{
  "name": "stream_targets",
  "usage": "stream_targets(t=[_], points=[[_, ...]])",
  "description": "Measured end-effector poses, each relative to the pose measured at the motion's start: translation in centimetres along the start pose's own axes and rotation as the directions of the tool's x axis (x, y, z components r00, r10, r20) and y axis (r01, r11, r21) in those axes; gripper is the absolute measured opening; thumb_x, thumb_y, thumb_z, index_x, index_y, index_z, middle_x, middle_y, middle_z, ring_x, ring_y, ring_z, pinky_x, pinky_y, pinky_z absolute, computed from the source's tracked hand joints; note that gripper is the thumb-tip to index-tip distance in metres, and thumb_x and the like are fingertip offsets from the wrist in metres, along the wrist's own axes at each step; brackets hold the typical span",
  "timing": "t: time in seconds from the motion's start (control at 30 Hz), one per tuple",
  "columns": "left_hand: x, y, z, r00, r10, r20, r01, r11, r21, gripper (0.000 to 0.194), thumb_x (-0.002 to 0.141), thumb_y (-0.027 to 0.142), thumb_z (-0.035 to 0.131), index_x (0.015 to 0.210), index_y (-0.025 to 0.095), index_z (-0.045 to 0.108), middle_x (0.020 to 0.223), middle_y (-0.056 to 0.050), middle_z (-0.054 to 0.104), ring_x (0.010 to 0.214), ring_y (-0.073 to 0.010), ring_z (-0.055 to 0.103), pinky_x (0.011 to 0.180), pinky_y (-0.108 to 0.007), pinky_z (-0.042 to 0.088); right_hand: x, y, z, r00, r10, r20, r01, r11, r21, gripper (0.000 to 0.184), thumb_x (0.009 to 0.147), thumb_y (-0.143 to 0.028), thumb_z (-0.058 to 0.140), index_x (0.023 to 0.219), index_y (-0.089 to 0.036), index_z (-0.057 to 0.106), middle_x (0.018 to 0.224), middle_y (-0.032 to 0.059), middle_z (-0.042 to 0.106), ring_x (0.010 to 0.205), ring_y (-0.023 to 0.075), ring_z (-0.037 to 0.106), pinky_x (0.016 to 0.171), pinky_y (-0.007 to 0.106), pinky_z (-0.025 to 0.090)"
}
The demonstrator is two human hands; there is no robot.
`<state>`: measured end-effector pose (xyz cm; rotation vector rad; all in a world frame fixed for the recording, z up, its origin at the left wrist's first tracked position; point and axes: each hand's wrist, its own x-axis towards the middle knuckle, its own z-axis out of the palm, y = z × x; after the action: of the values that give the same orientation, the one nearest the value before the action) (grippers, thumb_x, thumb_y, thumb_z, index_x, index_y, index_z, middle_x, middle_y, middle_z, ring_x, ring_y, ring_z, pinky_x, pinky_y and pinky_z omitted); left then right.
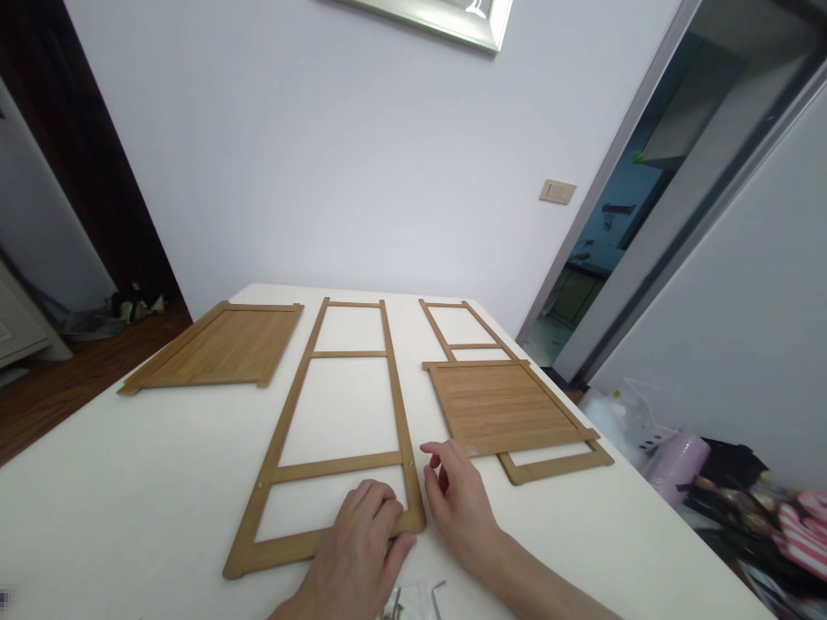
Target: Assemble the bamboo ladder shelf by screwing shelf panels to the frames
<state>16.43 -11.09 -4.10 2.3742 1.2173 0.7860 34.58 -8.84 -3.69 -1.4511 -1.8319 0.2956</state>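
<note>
A long wooden frame with crossbars (336, 467) lies flat on the white table (155, 482), its near end towards me. My left hand (362, 538) is on its near rail by the right corner, fingers bent over the wood and thumb at the near edge. My right hand (456, 499) is just right of the frame's side rail, fingers loosely curled, thumb and index fingertips apart; nothing shows between them. Small metal fittings are set in the side rails near the crossbar. Close to me lie a hex key (438, 596) and a clear bag with small screws (401, 603), partly hidden by my left hand.
A slatted wooden panel (223, 346) lies at the left. On the right, a second slatted panel (507, 405) overlaps another wooden frame (549, 469). The wall (362, 172) stands behind the table. Bags and a purple roll (678, 465) are beyond the right edge.
</note>
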Motion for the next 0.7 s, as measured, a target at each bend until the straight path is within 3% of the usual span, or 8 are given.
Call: stream_targets(t=[0.27,0.43,0.7], points=[[0.7,0.4,-0.8,0.996,-0.007,0.093,0.015,0.996,-0.082,0.014,0.087,0.011,0.053,0.093,0.018,0.064,0.097,-0.008,0.059,0.097,-0.0225,0.054,0.087,-0.041,0.048,-0.2,0.4,0.5,0.996,-0.084,0.037,0.086,0.993,-0.08,0.011,0.091,-0.016,0.043,0.092,-0.022,0.051,0.082,0.0022,0.056,0.069,0.0158,0.055,0.059,0.027,0.041],[1.5,1.2,-0.8,0.988,-0.047,0.145,0.062,0.993,-0.103,0.015,0.087,0.012,0.05,0.088,0.018,0.064,0.094,-0.007,0.057,0.095,-0.022,0.052,0.086,-0.041,0.047,0.0,0.0,0.6,0.997,-0.034,0.067,0.042,0.993,-0.112,0.006,0.088,-0.018,0.046,0.085,-0.022,0.05,0.078,0.0016,0.058,0.066,0.0158,0.055,0.058,0.027,0.04],[2.2,1.5,0.0,0.996,-0.021,0.092,0.036,0.986,-0.161,0.018,0.085,0.008,0.049,0.079,0.017,0.063,0.088,-0.006,0.059,0.09,-0.0203,0.055,0.083,-0.037,0.048,0.4,0.4,0.6,0.998,0.028,0.06,-0.019,0.989,-0.145,0.01,0.081,-0.013,0.044,0.077,-0.022,0.047,0.072,0.0012,0.058,0.063,0.0162,0.053,0.057,0.027,0.037]])
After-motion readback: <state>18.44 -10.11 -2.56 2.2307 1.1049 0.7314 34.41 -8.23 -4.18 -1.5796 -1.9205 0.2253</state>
